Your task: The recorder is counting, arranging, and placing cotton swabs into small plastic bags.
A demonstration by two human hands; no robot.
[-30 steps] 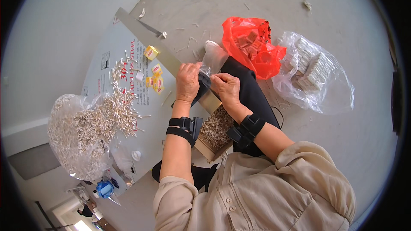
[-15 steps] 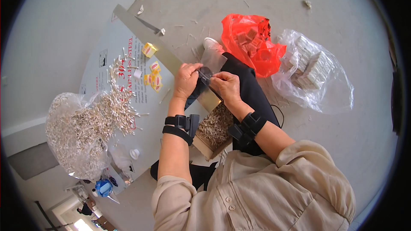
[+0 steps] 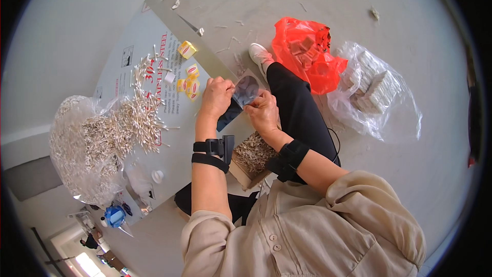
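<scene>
A small clear plastic bag [image 3: 246, 88] is stretched between my two hands, just past the table's edge and above my lap. My left hand [image 3: 217, 96] pinches its left side with the fingers closed. On its lower right side, my right hand [image 3: 263, 113] grips it between thumb and fingers. A dark, shiny flat piece [image 3: 229, 116] lies under the hands; what it is I cannot tell. Below them, a cardboard box [image 3: 243, 176] full of cotton swabs [image 3: 253, 153] rests by my lap. Left of my left hand, several small yellow-and-white boxes [image 3: 192, 88] lie on the table.
Loose cotton swabs [image 3: 141, 123] spill over the sheet-covered table [image 3: 177, 161] from a big clear bag [image 3: 77, 149]. On the floor at right are a red bag [image 3: 312, 79] with small red packs and a clear bag [image 3: 392, 115] of white packs. A white shoe [image 3: 260, 55] shows ahead.
My hands have spread the clear plastic bag, so it now faces up flatter between them. The right hand has come lower and turned. The whole view has shifted slightly.
</scene>
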